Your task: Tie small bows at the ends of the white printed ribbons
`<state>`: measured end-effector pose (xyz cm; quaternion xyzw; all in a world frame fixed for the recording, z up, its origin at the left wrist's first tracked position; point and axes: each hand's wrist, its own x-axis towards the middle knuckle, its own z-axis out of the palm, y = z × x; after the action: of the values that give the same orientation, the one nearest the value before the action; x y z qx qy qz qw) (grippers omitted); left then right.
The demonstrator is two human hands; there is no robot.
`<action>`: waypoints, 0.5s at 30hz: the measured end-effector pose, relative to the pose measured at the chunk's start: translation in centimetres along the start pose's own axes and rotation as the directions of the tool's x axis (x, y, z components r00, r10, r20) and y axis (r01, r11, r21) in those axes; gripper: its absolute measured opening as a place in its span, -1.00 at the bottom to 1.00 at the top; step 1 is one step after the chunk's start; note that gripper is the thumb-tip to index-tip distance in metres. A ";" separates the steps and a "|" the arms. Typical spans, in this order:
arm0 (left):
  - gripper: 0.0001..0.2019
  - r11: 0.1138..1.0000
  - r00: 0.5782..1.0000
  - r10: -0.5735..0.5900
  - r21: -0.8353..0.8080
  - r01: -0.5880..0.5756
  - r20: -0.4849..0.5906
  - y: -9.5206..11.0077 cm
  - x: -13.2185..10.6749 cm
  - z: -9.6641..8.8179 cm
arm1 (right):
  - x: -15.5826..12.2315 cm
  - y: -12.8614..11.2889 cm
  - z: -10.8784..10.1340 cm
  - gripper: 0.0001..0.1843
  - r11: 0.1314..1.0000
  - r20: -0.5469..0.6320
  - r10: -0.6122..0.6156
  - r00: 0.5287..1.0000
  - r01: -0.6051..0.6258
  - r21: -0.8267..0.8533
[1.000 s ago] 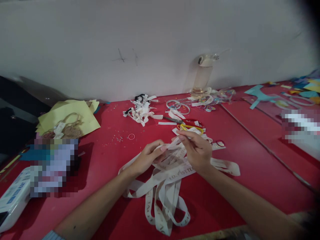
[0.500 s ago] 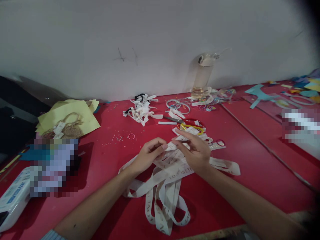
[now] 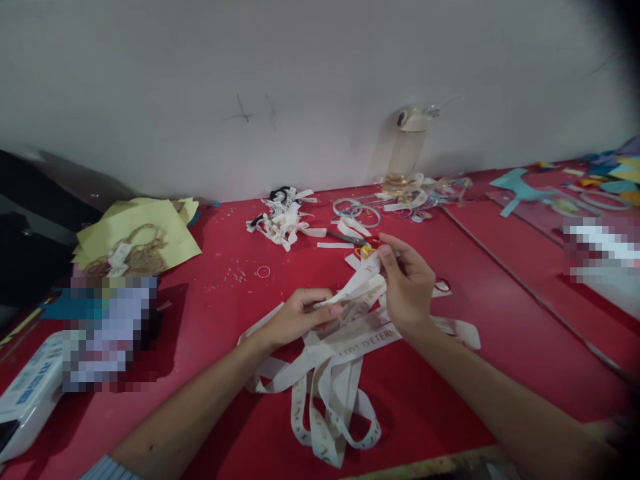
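Between my two hands stretches a white printed ribbon. My left hand pinches its near end between thumb and fingers. A little higher and to the right, my right hand is closed on the far end. Below them a loose heap of the same ribbon lies in loops on the red table, with brown lettering on it. Scissors with red handles lie just beyond my right hand, which partly hides them, and a bit of something yellow shows there too.
Knotted white ribbon pieces lie at the back, near clear rings. A bottle stands against the wall. Yellow paper with twine sits at left, above a white device. Coloured scraps lie far right.
My hands have moved apart: the right one went up and right, the left slightly down. The ribbon now stretches between them, and the right hand covers more of the scissors.
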<state>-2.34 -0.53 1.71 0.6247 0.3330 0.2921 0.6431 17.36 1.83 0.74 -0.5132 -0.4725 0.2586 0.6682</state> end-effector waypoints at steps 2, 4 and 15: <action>-0.63 1.000 1.000 -0.012 0.026 0.012 0.019 -0.1 0.0 -0.2 | 0.1 0.2 0.0 -0.66 1.000 0.015 -0.006 1.000 0.006 0.004; -0.53 1.000 1.000 -0.008 0.002 0.008 0.023 -0.4 0.1 -0.3 | 0.0 0.3 0.0 -0.67 0.999 0.028 -0.035 0.999 0.035 -0.012; -0.74 0.979 1.000 -0.020 -0.205 0.022 0.013 -0.6 0.3 0.0 | -1.9 -1.3 0.2 -0.71 0.991 0.242 -0.115 0.964 0.128 -0.042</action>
<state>-2.23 -0.35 1.09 0.5529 0.3044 0.3147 0.7089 16.20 -0.07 1.24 -0.4673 -0.5872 0.2633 0.6062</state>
